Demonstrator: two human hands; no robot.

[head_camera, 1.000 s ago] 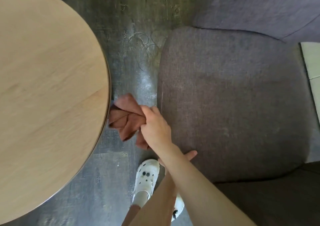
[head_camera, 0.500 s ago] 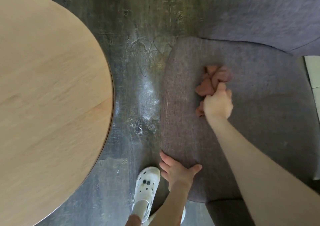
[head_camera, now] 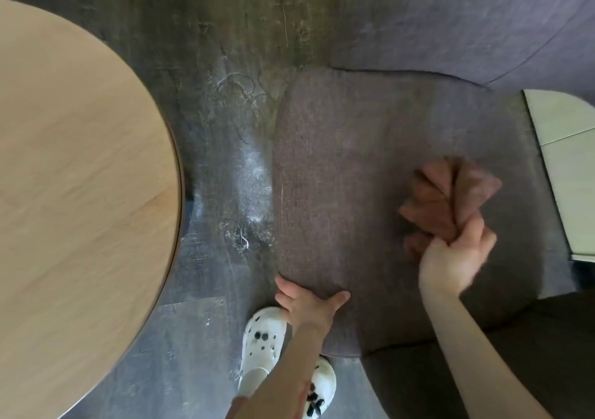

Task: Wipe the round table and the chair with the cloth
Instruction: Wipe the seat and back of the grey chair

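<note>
There are no words, numbers, brands or signs to read here. The white shoes [head_camera: 262,348] below the left hand [head_camera: 307,302] have only dark dots and little charms, with no letters on them. The cloth [head_camera: 447,199] above the right hand [head_camera: 450,259], the chair [head_camera: 347,177] under both hands and the round table [head_camera: 80,193] far to the left are all plain

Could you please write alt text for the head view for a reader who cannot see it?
The right hand drags a bunched brown cloth across a grey chair seat, while the left hand steadies the seat's front edge. A round wooden table stands left.
</note>
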